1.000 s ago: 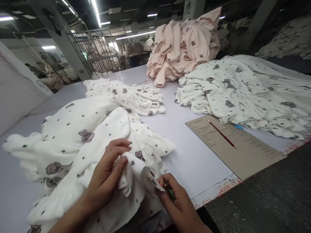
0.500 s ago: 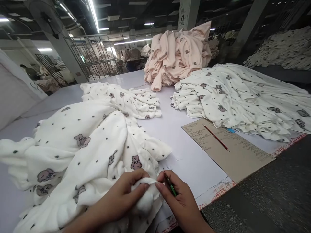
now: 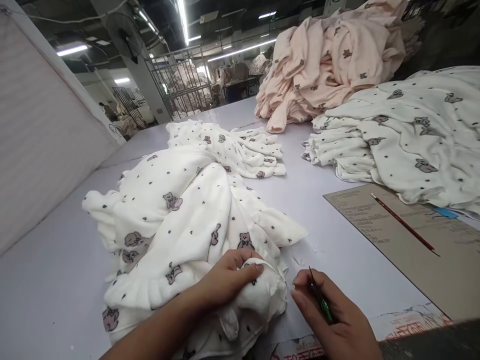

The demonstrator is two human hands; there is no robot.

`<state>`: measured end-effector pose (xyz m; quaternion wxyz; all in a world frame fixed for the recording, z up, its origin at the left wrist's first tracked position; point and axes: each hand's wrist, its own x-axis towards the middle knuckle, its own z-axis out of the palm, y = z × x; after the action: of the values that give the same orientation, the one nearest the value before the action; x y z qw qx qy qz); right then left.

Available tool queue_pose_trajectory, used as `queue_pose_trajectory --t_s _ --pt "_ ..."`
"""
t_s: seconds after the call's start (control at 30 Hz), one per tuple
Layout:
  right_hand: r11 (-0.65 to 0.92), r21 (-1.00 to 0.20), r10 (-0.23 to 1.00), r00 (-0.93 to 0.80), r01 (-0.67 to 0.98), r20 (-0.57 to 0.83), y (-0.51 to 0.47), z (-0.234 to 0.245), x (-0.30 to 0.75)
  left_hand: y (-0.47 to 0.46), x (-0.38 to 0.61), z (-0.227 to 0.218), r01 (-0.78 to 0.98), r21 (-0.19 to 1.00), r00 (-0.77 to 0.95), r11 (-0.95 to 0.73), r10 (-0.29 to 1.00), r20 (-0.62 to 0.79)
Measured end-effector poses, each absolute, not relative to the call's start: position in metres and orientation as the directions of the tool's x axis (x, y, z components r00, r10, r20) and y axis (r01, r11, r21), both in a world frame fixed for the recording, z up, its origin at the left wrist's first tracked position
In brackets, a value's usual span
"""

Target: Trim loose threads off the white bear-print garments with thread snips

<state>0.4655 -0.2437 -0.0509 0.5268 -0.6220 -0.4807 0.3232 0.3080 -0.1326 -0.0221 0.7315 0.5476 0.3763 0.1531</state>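
Note:
A white fleece garment (image 3: 187,200) printed with bears and small dark marks lies bunched in front of me. My left hand (image 3: 234,277) pinches a folded edge of it between thumb and fingers. Just right of the cloth, apart from it, is my right hand (image 3: 330,310). Its curled fingers hold green-handled thread snips (image 3: 323,300), dark pointed blades up; the lower part is hidden in the palm. Thumb and forefinger come close together, and whether anything tiny is between them I cannot make out.
Beyond lies another white bear-print piece (image 3: 228,147). A pink garment pile (image 3: 330,65) stands at the back, with a white stack (image 3: 408,135) at right. A brown printed board (image 3: 397,250) carries a red pencil (image 3: 405,225) and a blue tag (image 3: 445,212). A pale fabric screen (image 3: 48,130) rises at left.
My right hand has let go of the cloth edge and moved right, away from it, keeping the snips. My left hand still grips the garment. The view has swung left.

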Motion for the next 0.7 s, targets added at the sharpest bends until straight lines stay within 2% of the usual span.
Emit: queue_pose_trajectory --t_s 0.1,0.17,0.27,0.4,0.57,0.7 --pt "0.120 -0.902 0.931 0.268 0.414 0.247 -0.245 -0.056 0.461 -0.132 0.308 -0.024 0.165 0.909 0.692 0.382 0.612 -0.383" --pt "0.140 -0.872 0.929 0.243 0.468 0.280 -0.242 -0.061 0.458 -0.132 0.308 -0.023 0.162 0.912 0.708 0.376 0.599 -0.373" --pt "0.099 -0.899 0.944 0.247 0.426 0.221 -0.238 -0.062 0.456 -0.137 0.309 -0.019 0.184 0.933 0.717 0.310 0.607 -0.343" --pt "0.015 -0.927 0.951 0.281 0.376 0.129 -0.237 -0.053 0.458 -0.147 0.312 -0.020 0.273 0.958 0.726 0.086 0.636 -0.263" --pt "-0.041 -0.938 0.948 0.311 0.345 0.073 -0.237 -0.050 0.459 -0.151 0.316 -0.025 0.237 0.964 0.681 0.119 0.688 -0.253" --pt "-0.077 -0.946 0.938 0.344 0.315 0.038 -0.234 -0.050 0.459 -0.148 0.317 -0.023 0.282 0.959 0.680 0.038 0.697 -0.227"
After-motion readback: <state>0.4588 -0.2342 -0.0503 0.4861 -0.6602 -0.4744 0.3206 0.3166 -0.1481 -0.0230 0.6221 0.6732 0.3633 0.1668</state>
